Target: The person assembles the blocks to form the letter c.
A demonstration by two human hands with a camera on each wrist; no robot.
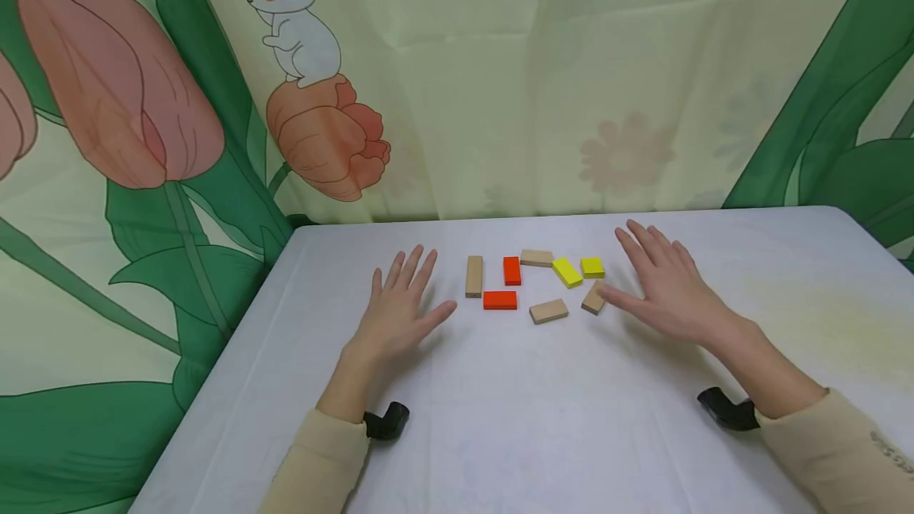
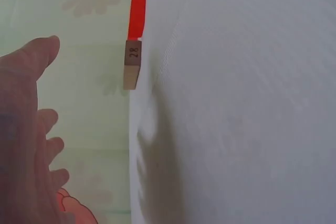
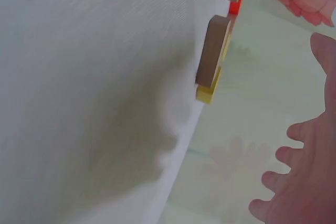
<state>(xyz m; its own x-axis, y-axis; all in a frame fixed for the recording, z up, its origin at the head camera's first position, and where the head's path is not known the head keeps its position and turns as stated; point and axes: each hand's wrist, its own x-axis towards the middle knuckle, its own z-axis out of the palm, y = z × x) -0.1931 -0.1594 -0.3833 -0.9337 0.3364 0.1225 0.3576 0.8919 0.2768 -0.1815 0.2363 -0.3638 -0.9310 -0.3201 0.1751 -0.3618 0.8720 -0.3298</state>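
Several small flat wooden blocks lie spread over the white table. On the left is a plain block (image 1: 474, 276), with an upright-lying red block (image 1: 512, 270) and a crosswise red block (image 1: 500, 301) beside it. Two yellow blocks, one slanted (image 1: 567, 272) and one straight (image 1: 593, 267), lie to the right. More plain blocks are at the back (image 1: 537, 258), the front (image 1: 549, 311) and near the right thumb (image 1: 593, 298). My left hand (image 1: 400, 312) hovers left of them, fingers spread, holding nothing. My right hand (image 1: 667, 284) hovers on the right, fingers straight, its thumb overlapping a plain block in the head view.
A white cloth covers the table (image 1: 457, 419). Behind it hangs a curtain (image 1: 485, 101) printed with tulips and a white animal. A black wrist strap piece (image 1: 387, 421) sits at the left cuff, another (image 1: 728, 409) at the right.
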